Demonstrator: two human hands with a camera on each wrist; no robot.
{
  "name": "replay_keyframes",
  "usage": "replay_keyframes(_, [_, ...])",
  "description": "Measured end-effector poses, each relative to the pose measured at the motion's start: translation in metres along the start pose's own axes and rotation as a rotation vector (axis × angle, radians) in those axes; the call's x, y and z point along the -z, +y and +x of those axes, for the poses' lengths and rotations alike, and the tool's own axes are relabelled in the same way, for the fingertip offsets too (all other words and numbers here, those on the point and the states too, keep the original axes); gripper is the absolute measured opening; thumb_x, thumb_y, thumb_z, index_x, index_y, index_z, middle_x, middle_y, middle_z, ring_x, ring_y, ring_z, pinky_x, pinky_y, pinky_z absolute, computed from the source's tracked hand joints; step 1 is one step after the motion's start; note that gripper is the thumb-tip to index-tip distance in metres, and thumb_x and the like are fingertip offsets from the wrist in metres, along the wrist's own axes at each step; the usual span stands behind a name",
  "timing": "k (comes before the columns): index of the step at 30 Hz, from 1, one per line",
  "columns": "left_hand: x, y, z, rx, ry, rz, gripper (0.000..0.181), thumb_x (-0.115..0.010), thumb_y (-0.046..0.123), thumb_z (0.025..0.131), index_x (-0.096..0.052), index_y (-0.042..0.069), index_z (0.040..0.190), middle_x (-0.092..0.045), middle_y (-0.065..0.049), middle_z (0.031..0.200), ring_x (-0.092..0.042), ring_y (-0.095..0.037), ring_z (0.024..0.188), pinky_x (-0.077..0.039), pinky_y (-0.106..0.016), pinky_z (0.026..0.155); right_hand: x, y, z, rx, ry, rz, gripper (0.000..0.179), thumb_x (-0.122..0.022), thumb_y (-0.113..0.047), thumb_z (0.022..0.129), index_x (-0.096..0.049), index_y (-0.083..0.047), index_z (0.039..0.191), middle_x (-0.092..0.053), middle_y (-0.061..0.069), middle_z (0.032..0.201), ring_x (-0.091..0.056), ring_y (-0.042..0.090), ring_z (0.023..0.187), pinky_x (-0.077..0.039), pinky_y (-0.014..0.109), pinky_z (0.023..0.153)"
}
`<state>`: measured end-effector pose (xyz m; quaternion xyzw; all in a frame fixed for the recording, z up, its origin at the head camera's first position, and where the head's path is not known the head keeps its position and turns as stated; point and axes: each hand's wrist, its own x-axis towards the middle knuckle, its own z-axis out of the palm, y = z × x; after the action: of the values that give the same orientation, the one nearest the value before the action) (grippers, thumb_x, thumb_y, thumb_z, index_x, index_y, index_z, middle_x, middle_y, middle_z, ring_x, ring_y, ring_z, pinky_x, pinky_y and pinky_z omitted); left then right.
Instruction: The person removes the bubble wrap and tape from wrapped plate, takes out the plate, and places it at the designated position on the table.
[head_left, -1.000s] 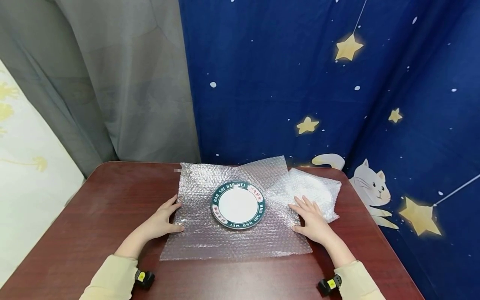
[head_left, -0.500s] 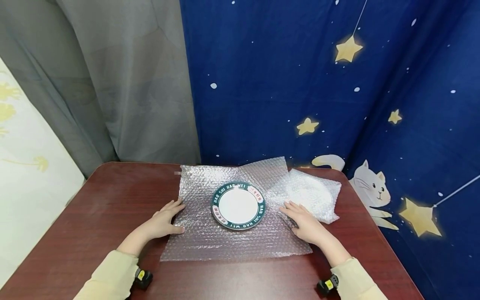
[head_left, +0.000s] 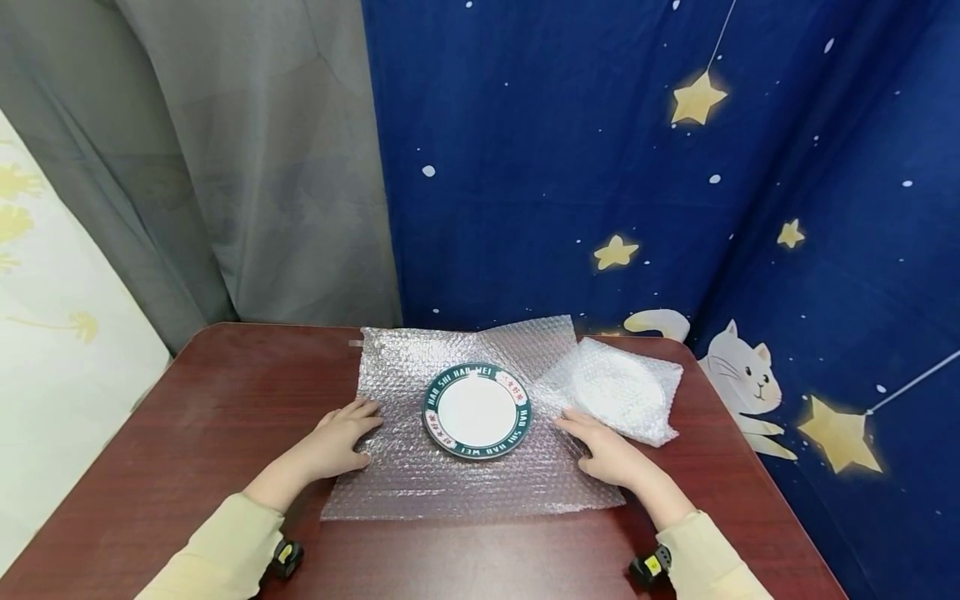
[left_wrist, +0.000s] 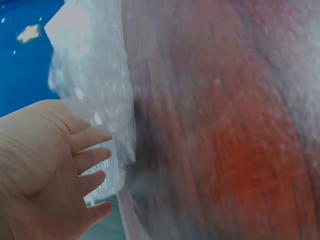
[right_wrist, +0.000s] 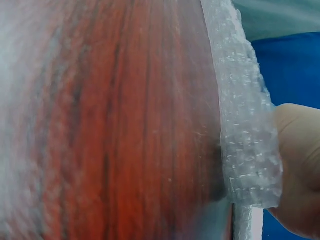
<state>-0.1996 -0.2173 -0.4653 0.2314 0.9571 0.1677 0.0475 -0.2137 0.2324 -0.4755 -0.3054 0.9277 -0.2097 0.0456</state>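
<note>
Head view: the tabletop (head_left: 217, 408) is filling the lower frame, a bubble-wrap sheet (head_left: 480, 490) is lying across it, a wrapped bundle (head_left: 630, 392) is sitting lower right, the green-rimmed plate (head_left: 476, 412) is resting lower centre, and left hand (head_left: 336, 442) and right hand (head_left: 606, 452) are flanking it, fingers extended, released.
</note>
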Motion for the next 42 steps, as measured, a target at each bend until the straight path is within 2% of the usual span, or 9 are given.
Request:
replay_keyframes(11, [-0.004,0.017,0.008,-0.058,0.016,0.093,0.055,-0.071,0.000,0.067,-0.062,-0.002,0.121,-0.050,-0.022,0.128,-0.045,-0.041,0.119,-0.040,-0.060,0.091,-0.005,-0.006,-0.003,-0.063,-0.034,0.019,0.064,-0.073,-0.029,0.084,-0.051,-0.001,0.137,-0.036,0.025,0.146,-0.030,0.040,0.135,-0.030,0.054,0.106])
replay_keyframes(17, [-0.004,0.028,0.011,-0.023,0.000,0.057,0.056,-0.074,-0.001,0.068,-0.062,-0.002,0.123,-0.051,-0.013,0.105,-0.052,-0.025,0.091,-0.049,-0.044,0.074,-0.005,-0.012,-0.001,-0.098,-0.055,0.045,0.068,-0.077,-0.030,0.081,-0.051,0.000,0.136,-0.035,0.027,0.146,-0.031,0.041,0.135,-0.032,0.054,0.106])
replay_keyframes(20, [-0.003,0.032,0.013,0.002,-0.034,0.002,0.059,-0.071,0.002,0.070,-0.058,-0.005,0.126,-0.054,-0.020,0.115,-0.056,-0.032,0.102,-0.049,-0.046,0.083,-0.004,-0.014,0.000,-0.115,-0.061,0.050,0.067,-0.078,-0.028,0.080,-0.052,0.000,0.135,-0.035,0.027,0.145,-0.032,0.041,0.134,-0.032,0.053,0.105])
replay_keyframes(23, [-0.004,0.035,0.016,0.021,-0.045,-0.055,0.058,-0.070,0.006,0.073,-0.054,-0.008,0.128,-0.054,-0.025,0.125,-0.051,-0.040,0.117,-0.043,-0.052,0.096,-0.003,-0.016,0.001,-0.132,-0.067,0.051,0.067,-0.079,-0.026,0.079,-0.053,0.000,0.134,-0.036,0.027,0.145,-0.033,0.041,0.133,-0.033,0.054,0.105])
replay_keyframes(24, [-0.004,0.035,0.018,0.032,-0.047,-0.076,0.059,-0.069,0.008,0.075,-0.053,-0.008,0.129,-0.058,-0.024,0.119,-0.054,-0.038,0.114,-0.043,-0.051,0.096,-0.002,-0.017,0.001,-0.138,-0.069,0.051,0.067,-0.079,-0.025,0.079,-0.053,0.000,0.134,-0.036,0.028,0.144,-0.033,0.042,0.133,-0.033,0.054,0.105])
replay_keyframes(27, [-0.006,0.036,0.025,0.079,-0.035,-0.181,0.060,-0.067,0.011,0.079,-0.050,-0.009,0.132,-0.064,-0.014,0.085,-0.062,-0.026,0.078,-0.051,-0.041,0.075,-0.001,-0.019,0.004,-0.164,-0.082,0.051,0.067,-0.081,-0.024,0.077,-0.054,0.000,0.133,-0.037,0.027,0.144,-0.035,0.042,0.132,-0.033,0.054,0.104])
replay_keyframes(30, [-0.006,0.038,0.031,0.173,-0.039,-0.342,0.062,-0.064,0.013,0.082,-0.044,-0.011,0.135,-0.053,-0.004,0.060,-0.049,-0.015,0.048,-0.045,-0.031,0.051,0.001,-0.022,0.007,-0.187,-0.097,0.046,0.067,-0.082,-0.023,0.075,-0.055,-0.001,0.132,-0.038,0.027,0.143,-0.036,0.041,0.131,-0.034,0.054,0.104])
replay_keyframes(36, [-0.006,0.040,0.038,0.324,-0.048,-0.679,0.064,-0.059,0.014,0.089,-0.031,-0.012,0.141,-0.061,-0.012,0.067,-0.059,-0.020,0.047,-0.052,-0.033,0.044,0.002,-0.025,0.012,-0.203,-0.101,0.016,0.068,-0.085,-0.022,0.071,-0.057,-0.002,0.130,-0.042,0.026,0.140,-0.040,0.040,0.129,-0.035,0.052,0.104])
replay_keyframes(42, [-0.010,0.045,0.044,0.420,-0.052,-0.902,0.067,-0.055,0.016,0.093,-0.022,-0.010,0.145,-0.065,-0.016,0.076,-0.064,-0.022,0.053,-0.056,-0.033,0.050,0.004,-0.028,0.014,-0.202,-0.084,-0.002,0.068,-0.087,-0.020,0.067,-0.059,-0.002,0.127,-0.045,0.026,0.137,-0.042,0.040,0.127,-0.036,0.052,0.103])
